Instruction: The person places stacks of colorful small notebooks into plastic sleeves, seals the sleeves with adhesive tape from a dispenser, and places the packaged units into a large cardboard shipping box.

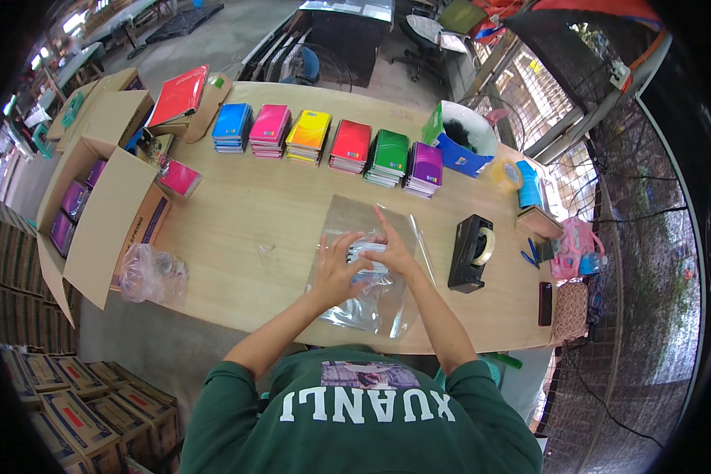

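A light wooden worktable (245, 213) is being viewed from above, filling the middle of the frame. At lower centre, a clear plastic bag (371, 308) is lying flat on the table, and a small white and dark object (367, 257), too blurred to identify, is being held on top of it. The left hand (336, 272) is being curled around the near left side of this object, fingers bent in a grasp. The right hand (393, 245) is being pressed on its far right side, fingers partly extended and touching it. Across the upper centre of the frame, a row of spiral notebook stacks is being displayed: blue (231, 126), pink (269, 130), yellow (308, 136), red (350, 145), green (389, 157) and purple (424, 168). To the right of the hands, a black tape dispenser (470, 253) is standing just beside the bag. At the left edge, an open brown cardboard box (107, 229) holding purple notebooks is being seen, with a crumpled clear plastic wrapper (154, 274) below it. In the upper right, a blue bin lined with white (462, 138) is sitting near the purple stack. The green sleeves (229, 395) of the person are entering from the lower edge.
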{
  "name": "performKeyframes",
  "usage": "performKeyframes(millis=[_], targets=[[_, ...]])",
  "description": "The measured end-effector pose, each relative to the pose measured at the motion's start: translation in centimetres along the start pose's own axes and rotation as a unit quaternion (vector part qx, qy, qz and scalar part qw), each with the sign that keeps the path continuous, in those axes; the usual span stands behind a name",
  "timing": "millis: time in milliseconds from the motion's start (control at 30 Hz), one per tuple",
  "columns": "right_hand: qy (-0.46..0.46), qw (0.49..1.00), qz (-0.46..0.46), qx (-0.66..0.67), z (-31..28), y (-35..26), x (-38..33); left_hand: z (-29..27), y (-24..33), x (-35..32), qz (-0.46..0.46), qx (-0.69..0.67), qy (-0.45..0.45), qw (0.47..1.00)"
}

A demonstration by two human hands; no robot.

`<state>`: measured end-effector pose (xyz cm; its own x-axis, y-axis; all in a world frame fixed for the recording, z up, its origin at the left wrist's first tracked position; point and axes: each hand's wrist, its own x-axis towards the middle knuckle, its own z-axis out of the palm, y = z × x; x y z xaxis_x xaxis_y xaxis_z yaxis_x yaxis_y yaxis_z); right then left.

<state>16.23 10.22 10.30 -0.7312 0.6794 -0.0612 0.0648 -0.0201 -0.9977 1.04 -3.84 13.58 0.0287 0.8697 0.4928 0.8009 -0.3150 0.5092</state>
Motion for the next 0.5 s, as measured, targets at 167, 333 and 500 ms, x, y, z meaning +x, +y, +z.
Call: performKeyframes(millis=[167, 333, 500], targets=[[0.010, 1.000, -0.005, -0.018, -0.5, 0.5, 0.4, 2.9, -1.0, 0.9, -0.094, -0.169, 0.060, 0.979], [-0.007, 1.000, 0.028, 0.009, -0.6, 0.6, 0.2, 3.1, -1.5, 1.1, -0.175, -0.275, 0.043, 0.945], [0.065, 0.996, -0.030, 0.056, -0.8, 0.9, 0.5, 2.9, -1.9, 2.5, -0.206, -0.246, -0.042, 0.946]])
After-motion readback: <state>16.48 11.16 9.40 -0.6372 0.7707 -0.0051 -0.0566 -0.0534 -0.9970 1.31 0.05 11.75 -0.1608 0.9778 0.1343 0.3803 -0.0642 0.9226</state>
